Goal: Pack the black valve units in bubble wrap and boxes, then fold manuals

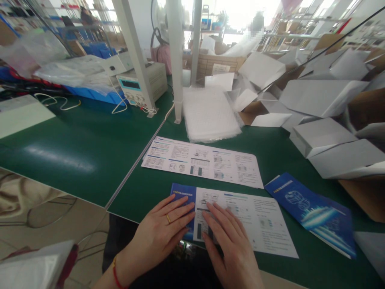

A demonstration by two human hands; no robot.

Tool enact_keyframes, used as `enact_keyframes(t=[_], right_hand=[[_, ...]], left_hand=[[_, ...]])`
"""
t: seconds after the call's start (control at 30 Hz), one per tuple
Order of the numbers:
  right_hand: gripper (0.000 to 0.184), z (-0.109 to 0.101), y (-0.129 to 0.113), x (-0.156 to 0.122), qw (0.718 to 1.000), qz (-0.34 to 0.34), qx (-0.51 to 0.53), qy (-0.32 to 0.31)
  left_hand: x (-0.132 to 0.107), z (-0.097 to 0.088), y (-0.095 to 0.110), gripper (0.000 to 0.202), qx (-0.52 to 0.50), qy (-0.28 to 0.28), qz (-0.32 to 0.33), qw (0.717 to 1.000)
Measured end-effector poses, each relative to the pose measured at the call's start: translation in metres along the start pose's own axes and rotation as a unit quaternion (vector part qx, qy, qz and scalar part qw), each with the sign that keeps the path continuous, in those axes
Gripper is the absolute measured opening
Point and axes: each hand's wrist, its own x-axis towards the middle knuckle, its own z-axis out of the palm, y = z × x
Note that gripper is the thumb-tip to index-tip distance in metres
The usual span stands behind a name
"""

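- Blue panel (183, 192) is pressed by left hand (165, 226), fingers extended, presumably to flatten its fold
- White leaflet (270, 224) is steadied by right hand (230, 239), fingers flat, nothing gripped

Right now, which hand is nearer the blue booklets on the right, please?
Right: the right hand is on the leaflet left of the blue booklets; the left hand lies farther left.
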Motion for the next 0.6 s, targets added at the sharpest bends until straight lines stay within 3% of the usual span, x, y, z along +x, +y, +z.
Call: enact_keyframes(t=[0.17, 0.4, 0.6], right_hand=[[0.026, 0.003, -0.011, 0.016, 0.995, -0.001, 0.103, -0.01], [0.024, 0.012, -0.013, 0.017, 0.998, -0.018, 0.055, -0.003], [0.021, 0.012, -0.015, 0.019, 0.998, -0.025, 0.05, 0.006]], left_hand=[[0.003, -0.001, 0.002, 0.03, 0.002, -0.003, -0.015, 1.0], [-0.005, -0.005, -0.003, 0.028, -0.033, 0.009, -0.024, 0.999], [-0.005, -0.012, -0.03, 0.026, -0.047, 0.034, -0.047, 0.997]])
